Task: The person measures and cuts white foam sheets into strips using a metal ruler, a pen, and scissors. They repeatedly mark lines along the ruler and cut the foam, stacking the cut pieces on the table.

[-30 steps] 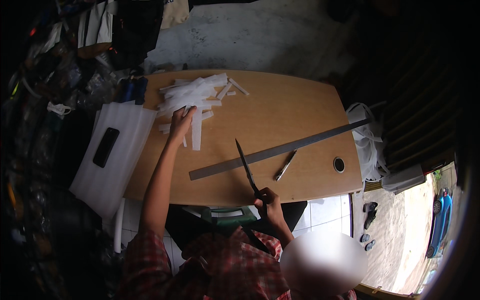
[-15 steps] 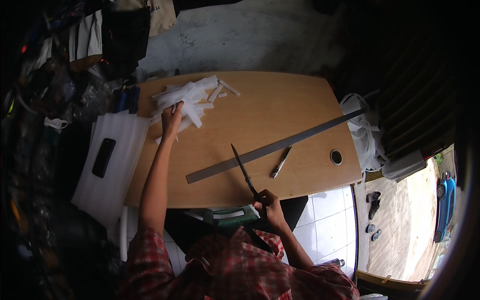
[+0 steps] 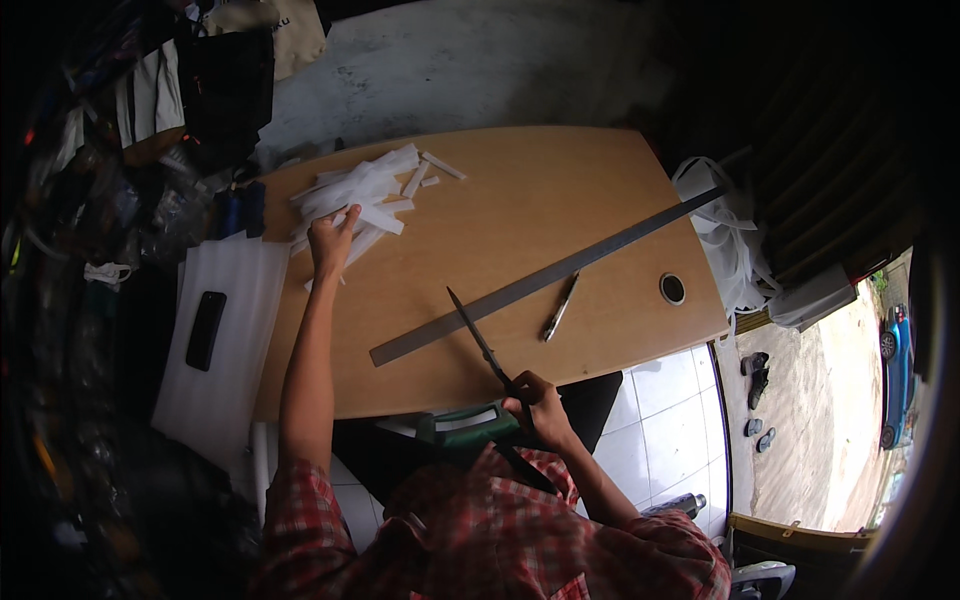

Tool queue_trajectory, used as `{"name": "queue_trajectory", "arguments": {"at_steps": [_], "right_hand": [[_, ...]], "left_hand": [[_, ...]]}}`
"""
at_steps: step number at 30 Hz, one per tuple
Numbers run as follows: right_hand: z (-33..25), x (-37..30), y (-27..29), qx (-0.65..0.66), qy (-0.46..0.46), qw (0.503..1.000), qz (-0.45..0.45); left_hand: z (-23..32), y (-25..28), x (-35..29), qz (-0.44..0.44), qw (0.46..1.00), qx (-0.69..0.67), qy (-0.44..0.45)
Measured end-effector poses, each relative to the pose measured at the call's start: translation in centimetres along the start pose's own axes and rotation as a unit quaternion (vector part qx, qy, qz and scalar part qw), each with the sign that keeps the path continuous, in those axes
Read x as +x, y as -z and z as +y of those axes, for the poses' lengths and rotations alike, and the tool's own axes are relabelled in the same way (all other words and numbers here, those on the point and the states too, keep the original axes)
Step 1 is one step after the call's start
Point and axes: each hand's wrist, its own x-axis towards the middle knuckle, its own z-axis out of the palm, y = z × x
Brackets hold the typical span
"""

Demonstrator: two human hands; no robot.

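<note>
At the table's far left, my left hand [image 3: 331, 243] reaches into a heap of white strips [image 3: 368, 178], thin and foam-like. Its fingers are closed at the near edge of the heap and seem to pinch a strip; the fingertips are partly hidden. By the near table edge, my right hand [image 3: 541, 410] grips black-handled scissors [image 3: 473, 327], their long dark blades together and angled up and left over the wooden table [image 3: 500, 210]. A long metal ruler [image 3: 560, 272] lies diagonally beyond and partly under the scissors' tip. A slim pen-like tool [image 3: 562, 306] rests beside the ruler.
White foam sheets [image 3: 255, 320] hang over the left table edge, a black phone [image 3: 205, 330] on top. Curled white offcuts [image 3: 728, 235] bunch beyond the right edge. A round hole [image 3: 672, 289] pierces the tabletop. Below the near edge sits a green object [image 3: 455, 428].
My left hand has turned slightly among the strips, its thumb now pointing right. My right hand keeps the scissors in nearly the same place. The whole view has shifted a little.
</note>
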Motion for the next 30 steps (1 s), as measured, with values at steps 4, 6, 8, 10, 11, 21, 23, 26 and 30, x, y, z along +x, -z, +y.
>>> {"name": "queue_trajectory", "arguments": {"at_steps": [4,6,8,10,11,21,23,26,30], "right_hand": [[-0.9,-0.2,0.0,0.004,-0.022,1.000,-0.008],[-0.3,0.3,-0.4,-0.010,0.001,1.000,-0.006],[0.1,0.2,0.2,-0.011,-0.004,1.000,0.008],[-0.8,0.7,0.8,-0.055,-0.002,0.998,0.016],[-1.4,1.2,1.2,-0.079,0.015,0.996,0.025],[-6.3,12.5,11.5,-0.473,0.194,0.854,0.098],[-5.5,16.4,13.3,-0.559,0.239,0.785,0.118],[-6.9,19.2,14.6,-0.551,0.218,0.803,0.070],[-6.2,23.0,15.2,-0.536,0.249,0.805,0.038]], "left_hand": [[-0.3,0.3,0.4,-0.032,0.997,0.051,0.048],[-2.9,0.7,1.0,-0.019,0.996,0.082,0.013],[-0.3,0.0,-0.1,-0.082,0.978,0.192,0.006],[0.2,0.2,-0.8,-0.127,0.960,0.247,-0.040],[-0.6,0.5,-1.2,-0.170,0.938,0.295,-0.064],[-0.7,0.4,-4.2,-0.130,0.883,0.420,-0.165],[1.9,-0.3,-6.5,-0.114,0.900,0.377,-0.188],[5.1,-2.0,-11.6,-0.201,0.943,0.181,-0.193],[9.0,-2.6,-18.2,-0.240,0.946,0.095,-0.195]]}}
